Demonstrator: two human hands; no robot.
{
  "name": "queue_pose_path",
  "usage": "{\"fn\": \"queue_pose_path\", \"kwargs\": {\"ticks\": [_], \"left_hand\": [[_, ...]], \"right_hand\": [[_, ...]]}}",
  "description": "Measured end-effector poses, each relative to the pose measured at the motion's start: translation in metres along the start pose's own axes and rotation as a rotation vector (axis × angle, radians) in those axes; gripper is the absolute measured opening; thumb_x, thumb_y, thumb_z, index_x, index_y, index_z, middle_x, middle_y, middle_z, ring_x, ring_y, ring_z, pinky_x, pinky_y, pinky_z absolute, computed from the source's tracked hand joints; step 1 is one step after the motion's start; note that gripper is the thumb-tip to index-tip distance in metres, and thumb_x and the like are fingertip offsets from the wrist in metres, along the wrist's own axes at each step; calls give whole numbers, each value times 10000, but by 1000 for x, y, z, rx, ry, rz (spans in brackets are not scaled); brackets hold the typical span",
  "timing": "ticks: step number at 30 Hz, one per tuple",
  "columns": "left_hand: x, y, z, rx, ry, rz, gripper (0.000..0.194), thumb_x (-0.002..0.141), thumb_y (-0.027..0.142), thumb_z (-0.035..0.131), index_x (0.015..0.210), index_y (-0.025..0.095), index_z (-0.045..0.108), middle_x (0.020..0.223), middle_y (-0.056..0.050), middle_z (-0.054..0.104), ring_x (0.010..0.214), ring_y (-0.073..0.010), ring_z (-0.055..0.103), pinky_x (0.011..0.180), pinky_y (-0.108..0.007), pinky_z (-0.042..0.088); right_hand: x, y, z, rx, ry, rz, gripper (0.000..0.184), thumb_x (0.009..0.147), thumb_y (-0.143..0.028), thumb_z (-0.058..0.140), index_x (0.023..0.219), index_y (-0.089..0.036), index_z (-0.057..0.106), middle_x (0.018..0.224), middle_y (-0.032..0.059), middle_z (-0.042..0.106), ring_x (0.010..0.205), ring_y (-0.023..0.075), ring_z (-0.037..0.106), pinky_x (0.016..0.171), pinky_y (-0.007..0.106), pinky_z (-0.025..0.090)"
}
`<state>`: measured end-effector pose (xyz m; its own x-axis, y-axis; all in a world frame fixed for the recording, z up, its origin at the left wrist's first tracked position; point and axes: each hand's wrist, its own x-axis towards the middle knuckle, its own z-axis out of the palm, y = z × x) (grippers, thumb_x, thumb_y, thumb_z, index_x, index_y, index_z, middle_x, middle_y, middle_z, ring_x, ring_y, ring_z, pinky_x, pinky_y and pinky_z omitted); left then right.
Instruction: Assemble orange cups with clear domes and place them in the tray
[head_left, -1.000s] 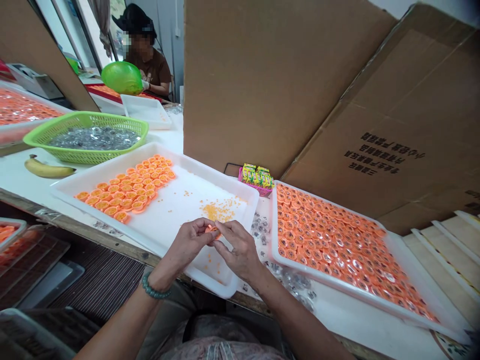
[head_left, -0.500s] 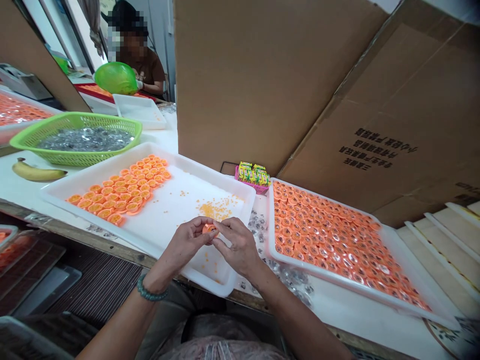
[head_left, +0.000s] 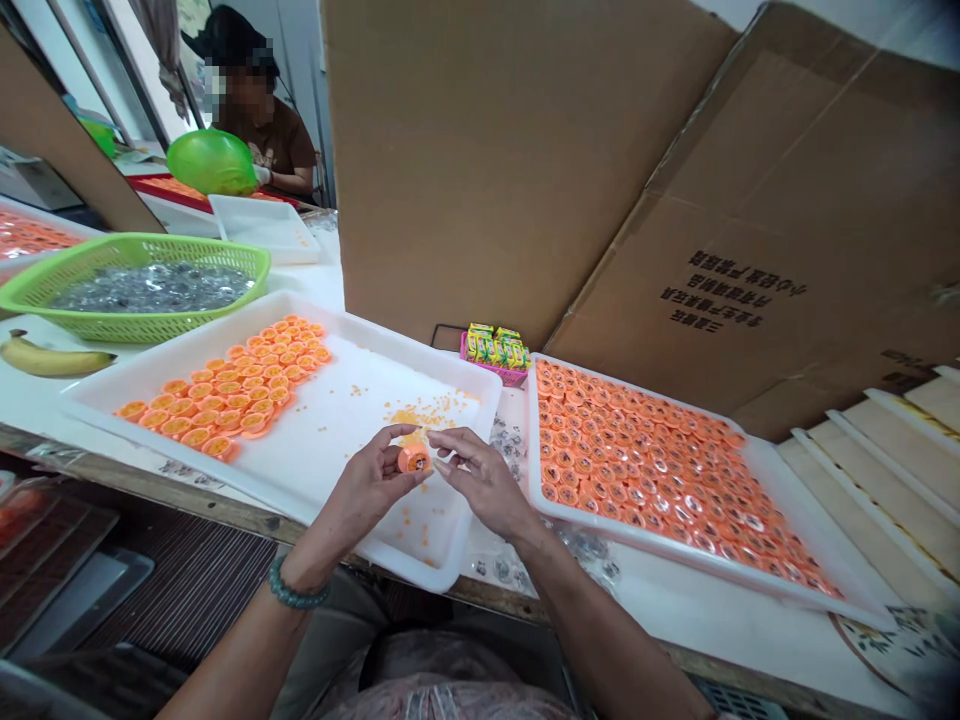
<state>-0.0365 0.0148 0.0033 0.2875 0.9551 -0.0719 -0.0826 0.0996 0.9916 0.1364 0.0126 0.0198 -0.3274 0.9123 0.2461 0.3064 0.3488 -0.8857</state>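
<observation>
My left hand (head_left: 369,482) grips a small round orange piece (head_left: 415,458) between thumb and fingers, with a dark printed face on its near side. Close beside it, my right hand (head_left: 480,480) has its fingers stretched toward the piece, thumb apart, and nothing plainly in them. Both hands are above the near right part of a white tray (head_left: 330,450). Several orange cups with yellowish centres (head_left: 225,400) lie in rows in that tray's left part. Scattered yellow bits (head_left: 429,412) lie behind my hands.
A second white tray (head_left: 795,480) at right holds many orange pieces with printed faces (head_left: 637,450). Small clear discs (head_left: 510,440) lie between the trays. At left are a green basket (head_left: 135,328) of clear discs and a banana (head_left: 56,357). Cardboard (head_left: 487,150) stands behind; a co-worker (head_left: 289,150) sits beyond.
My right fingers have drawn back from the orange piece, which both hands held before. My left hand has turned it so its printed face shows. The whole view has shifted slightly.
</observation>
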Motion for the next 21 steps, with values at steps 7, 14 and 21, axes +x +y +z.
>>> {"fn": "queue_pose_path", "kwargs": {"ticks": [7, 14, 21], "left_hand": [[-5, 3, -2, 56, -66, -61, 710, 695, 329, 702, 1284, 206, 325, 807, -29, 677, 790, -201, 625, 735, -321, 472], [1, 3, 5, 101, -50, -144, 854, 616, 433, 745, 1323, 218, 317, 807, -28, 700, 818, -236, 654, 733, -310, 517], [9, -4, -3, 158, 60, -178, 902, 543, 506, 767, 1303, 231, 367, 1046, -78, 688, 973, -255, 631, 805, -285, 532]], "right_hand": [[7, 8, 16, -76, 14, 123, 130, 772, -293, 657, 867, -212, 692, 794, 6, 600, 724, 118, 550, 669, 238, 431], [-1, 13, 16, 44, 137, 178, 240, 678, -391, 724, 821, -200, 699, 742, -9, 576, 656, 101, 525, 619, 216, 424], [3, 37, -54, 294, 521, 344, 346, 669, -461, 670, 839, -160, 665, 743, 16, 662, 622, 117, 581, 593, 230, 453]]}}
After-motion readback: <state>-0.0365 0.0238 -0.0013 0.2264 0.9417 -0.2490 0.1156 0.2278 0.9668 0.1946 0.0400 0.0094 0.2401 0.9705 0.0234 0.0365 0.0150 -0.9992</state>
